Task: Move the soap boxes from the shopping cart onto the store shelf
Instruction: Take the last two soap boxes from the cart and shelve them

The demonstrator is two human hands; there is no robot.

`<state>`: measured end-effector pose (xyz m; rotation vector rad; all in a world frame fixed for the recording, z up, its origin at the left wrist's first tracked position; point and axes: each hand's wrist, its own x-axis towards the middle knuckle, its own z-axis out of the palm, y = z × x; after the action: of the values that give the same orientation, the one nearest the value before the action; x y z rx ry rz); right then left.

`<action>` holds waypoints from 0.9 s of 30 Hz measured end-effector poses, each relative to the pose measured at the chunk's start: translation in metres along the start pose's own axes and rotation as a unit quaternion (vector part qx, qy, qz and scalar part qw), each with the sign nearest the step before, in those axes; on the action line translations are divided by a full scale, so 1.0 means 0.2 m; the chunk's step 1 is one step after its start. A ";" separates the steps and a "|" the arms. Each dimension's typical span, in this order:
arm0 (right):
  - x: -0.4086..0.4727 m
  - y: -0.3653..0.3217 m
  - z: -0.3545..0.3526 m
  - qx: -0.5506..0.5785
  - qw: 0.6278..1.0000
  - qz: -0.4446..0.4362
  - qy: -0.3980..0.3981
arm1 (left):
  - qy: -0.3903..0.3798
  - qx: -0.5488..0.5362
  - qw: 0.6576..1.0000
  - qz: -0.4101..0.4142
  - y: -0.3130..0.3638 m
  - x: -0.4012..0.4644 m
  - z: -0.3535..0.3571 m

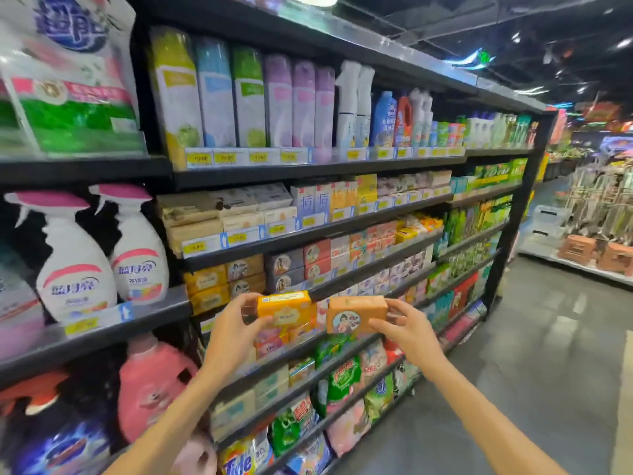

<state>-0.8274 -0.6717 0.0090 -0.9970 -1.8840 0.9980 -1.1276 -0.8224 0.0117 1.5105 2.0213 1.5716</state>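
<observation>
My left hand (236, 332) grips a yellow-orange soap box (286, 308) by its left end. My right hand (407, 329) holds a brown-orange soap box (356, 313) with a round picture on its face. Both boxes are raised in front of the store shelf (346, 279), level with the row of stacked soap boxes (246, 272) in yellow, tan, grey and red. The two held boxes sit side by side, a small gap between them. The shopping cart is out of sight.
Above the soap rows stand spray cans (246, 97) and bottles. Trigger spray bottles (75, 255) fill the left bay. Detergent bags (339, 382) sit on the lower shelves. Grey aisle floor (534, 354) runs to the right, with another display (596, 217) beyond.
</observation>
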 end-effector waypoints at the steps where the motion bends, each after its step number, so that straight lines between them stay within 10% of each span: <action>1: 0.08 0.01 0.04 0.002 1.000 -0.008 -0.016 | 0.012 0.005 1.000 -0.006 -0.03 0.03 -0.01; 15: 1.01 0.16 0.59 0.038 0.978 -0.079 -0.189 | 0.221 0.140 0.958 -0.120 -0.34 0.35 -0.05; 27: 1.16 0.21 0.77 0.049 0.969 -0.071 -0.231 | 0.254 0.283 0.912 -0.155 -0.47 0.40 0.15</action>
<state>-1.0430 -0.4941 -0.0290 -0.5931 -2.2165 1.3051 -1.2025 -0.7347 -0.0435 0.8612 3.0333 1.4154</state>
